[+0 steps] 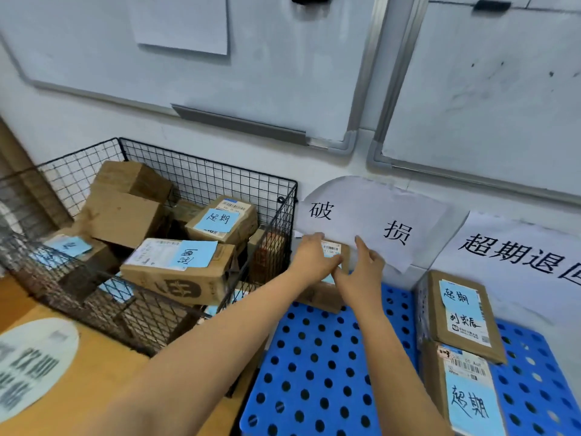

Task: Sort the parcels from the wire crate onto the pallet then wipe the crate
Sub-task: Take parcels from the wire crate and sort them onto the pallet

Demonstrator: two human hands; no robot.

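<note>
Currently gripping small parcel (335, 250) at pallet's (314, 357) far-left corner: left hand (309, 258) clasped over its left end, right hand (366, 269) pinching its right end. Long axis running along pallet's back edge. Left hand nearer wire crate (201, 171), left of pallet. Cannot tell whether seated on carton (320, 297) beneath; underside hidden.
</note>
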